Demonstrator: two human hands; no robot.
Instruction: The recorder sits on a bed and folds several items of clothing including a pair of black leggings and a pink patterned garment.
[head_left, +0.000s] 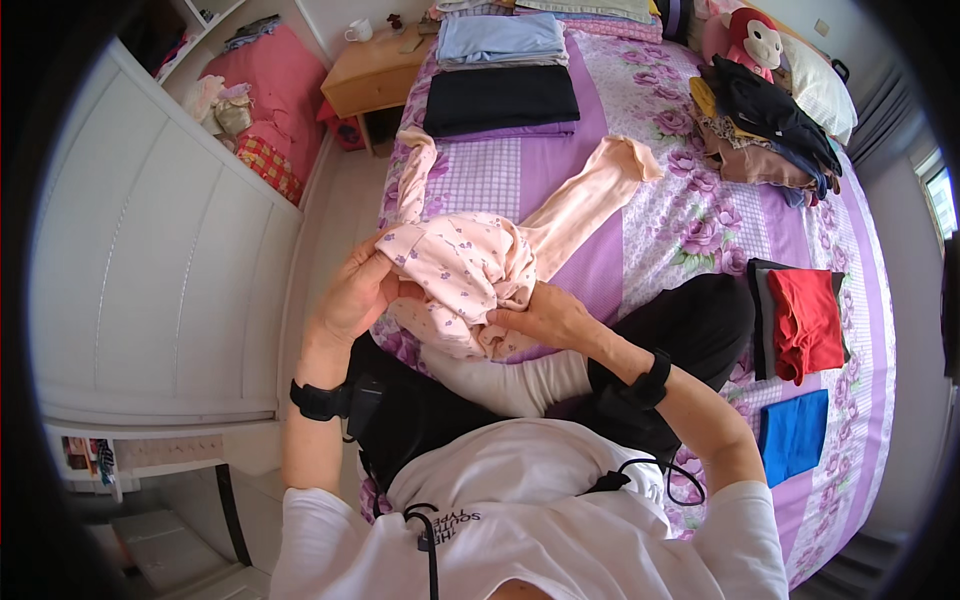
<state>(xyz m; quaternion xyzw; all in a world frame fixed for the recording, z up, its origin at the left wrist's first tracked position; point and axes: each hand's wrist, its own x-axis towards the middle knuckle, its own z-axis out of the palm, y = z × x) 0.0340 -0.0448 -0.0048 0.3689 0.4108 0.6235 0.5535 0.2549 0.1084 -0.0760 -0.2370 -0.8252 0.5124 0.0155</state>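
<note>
A pale pink garment with small purple prints (457, 259) lies bunched over the bed in front of my lap. My left hand (367, 289) grips its left edge, thumb on top of the cloth. At the bunch's lower right, my right hand (544, 315) pinches the fabric with the thumb showing; its other fingers are partly hidden. One long sleeve or leg, inside out, stretches up and right over the bedspread. Another narrower one points upward at the left, near the bed's edge. Each wrist wears a black strap.
Folded black cloth (502, 101) and light blue cloth (501, 37) are stacked beyond the garment. A heap of clothes (772, 142) lies at the upper right near a red plush monkey (754, 45). Folded red (806, 322) and blue (795, 435) garments sit at right. A wooden nightstand (375, 75) stands beyond the bed's left edge.
</note>
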